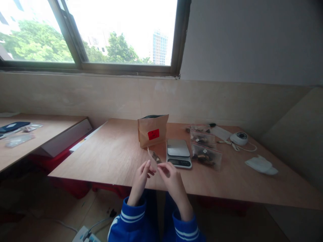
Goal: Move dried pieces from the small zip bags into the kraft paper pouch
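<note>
In front of me, my left hand (143,174) and my right hand (171,176) meet over the table's front edge, with a small clear plastic bag (152,157) between them. Dark bits show inside the bag, too small to name. My left fingers grip its left side, while my right thumb and forefinger pinch its near right edge. Just beyond stands a brown paper pouch (143,132) with a red label, its top open. To the right of the bag lies a kitchen scale (178,148) with a bare metal plate.
Several zip bags of dark dried pieces (206,157) lie right of the scale. Farther right are a white round camera (238,138) with its cable and a crumpled white plastic bag (261,164). Another table (63,126) stands at left; a power strip (85,235) is on the floor.
</note>
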Motion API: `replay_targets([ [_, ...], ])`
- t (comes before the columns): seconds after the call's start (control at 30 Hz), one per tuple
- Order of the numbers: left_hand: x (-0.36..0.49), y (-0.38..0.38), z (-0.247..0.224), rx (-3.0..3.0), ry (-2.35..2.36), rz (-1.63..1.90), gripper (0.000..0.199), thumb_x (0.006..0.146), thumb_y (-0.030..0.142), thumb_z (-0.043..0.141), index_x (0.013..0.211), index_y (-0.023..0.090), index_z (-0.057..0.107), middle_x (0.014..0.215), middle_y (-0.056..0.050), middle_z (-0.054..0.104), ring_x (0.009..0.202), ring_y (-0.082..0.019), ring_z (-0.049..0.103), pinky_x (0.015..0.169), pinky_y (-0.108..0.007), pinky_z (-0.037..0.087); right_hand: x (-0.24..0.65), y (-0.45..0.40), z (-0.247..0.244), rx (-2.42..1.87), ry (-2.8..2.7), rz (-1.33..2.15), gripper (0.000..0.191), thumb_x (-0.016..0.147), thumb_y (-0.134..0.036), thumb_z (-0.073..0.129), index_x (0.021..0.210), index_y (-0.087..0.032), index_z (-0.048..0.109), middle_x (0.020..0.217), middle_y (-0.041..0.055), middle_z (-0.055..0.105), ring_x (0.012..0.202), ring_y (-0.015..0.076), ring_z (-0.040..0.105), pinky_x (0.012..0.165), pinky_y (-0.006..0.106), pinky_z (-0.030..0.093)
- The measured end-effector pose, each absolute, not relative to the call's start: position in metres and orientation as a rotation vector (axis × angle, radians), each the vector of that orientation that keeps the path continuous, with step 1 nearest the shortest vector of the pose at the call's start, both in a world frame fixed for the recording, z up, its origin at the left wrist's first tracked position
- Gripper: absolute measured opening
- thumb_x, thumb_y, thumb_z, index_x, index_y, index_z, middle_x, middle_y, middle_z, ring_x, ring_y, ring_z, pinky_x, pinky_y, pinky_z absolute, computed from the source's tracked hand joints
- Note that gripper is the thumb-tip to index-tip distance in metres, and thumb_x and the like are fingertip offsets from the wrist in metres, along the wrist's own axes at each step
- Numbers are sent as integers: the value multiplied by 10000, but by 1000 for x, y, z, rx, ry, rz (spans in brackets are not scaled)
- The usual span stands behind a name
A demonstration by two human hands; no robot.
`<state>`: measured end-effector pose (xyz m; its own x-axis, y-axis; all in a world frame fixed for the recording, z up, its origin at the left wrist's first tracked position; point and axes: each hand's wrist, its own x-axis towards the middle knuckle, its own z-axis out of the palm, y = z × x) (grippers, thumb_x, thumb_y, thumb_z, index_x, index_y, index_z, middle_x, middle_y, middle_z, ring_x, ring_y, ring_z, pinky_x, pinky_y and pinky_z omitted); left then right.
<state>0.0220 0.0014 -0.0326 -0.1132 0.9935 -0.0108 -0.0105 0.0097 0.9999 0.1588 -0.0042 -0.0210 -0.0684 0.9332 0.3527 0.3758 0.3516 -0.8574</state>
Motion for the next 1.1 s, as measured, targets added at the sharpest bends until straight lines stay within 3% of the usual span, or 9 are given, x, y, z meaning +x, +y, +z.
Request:
replay_targets([
  [0.1, 33, 0, -33, 1174, 1257, 1237, 383, 787, 554, 542, 737, 177, 591, 669, -9, 590, 646, -164, 568, 591, -266, 432, 161, -10, -15, -1119, -1657, 788, 186, 888, -309, 532, 869, -211, 688, 819, 33, 663, 732, 172, 648, 672, 264, 519],
  [0.23, 35, 1, -43, 1169, 1253, 1296, 346, 797, 513, 536, 709, 181, 570, 671, -12, 599, 671, -172, 576, 662, -291, 457, 163, -11, -16, -1121, -1701, 775, 226, 909, -284, 493, 887, -205, 704, 849, 44, 687, 783, 179, 656, 704, 267, 519],
  [0.43, 24, -5, -40, 1245, 1242, 1248, 351, 819, 496, 513, 756, 167, 619, 711, -31, 623, 680, -176, 576, 638, -285, 445, 160, -12, -19, -1120, -1678, 831, 213, 861, -345, 564, 940, -207, 706, 880, 46, 699, 765, 177, 661, 706, 275, 531],
  [0.77, 22, -13, -22, 1330, 1226, 1282, 391, 820, 490, 551, 582, 182, 511, 540, 19, 491, 557, -134, 481, 563, -248, 382, 150, -21, -7, -1087, -1497, 1092, 229, 848, -362, 534, 733, -184, 620, 698, 34, 704, 664, 182, 678, 626, 261, 525],
  [0.93, 25, -21, -13, 1482, 1185, 1227, 386, 838, 462, 538, 577, 178, 531, 557, 3, 517, 570, -137, 484, 565, -247, 369, 155, -15, -14, -1191, -1297, 904, 236, 805, -397, 560, 684, -194, 559, 604, 11, 648, 543, 160, 632, 532, 249, 504],
  [1.1, 23, -26, -6, 1498, 1150, 1166, 439, 849, 475, 508, 524, 180, 532, 522, -1, 491, 528, -130, 445, 538, -257, 339, 193, -5, -24, -1273, -825, 727, 344, 721, -503, 640, 752, -173, 549, 677, 40, 651, 496, 156, 599, 417, 249, 494],
])
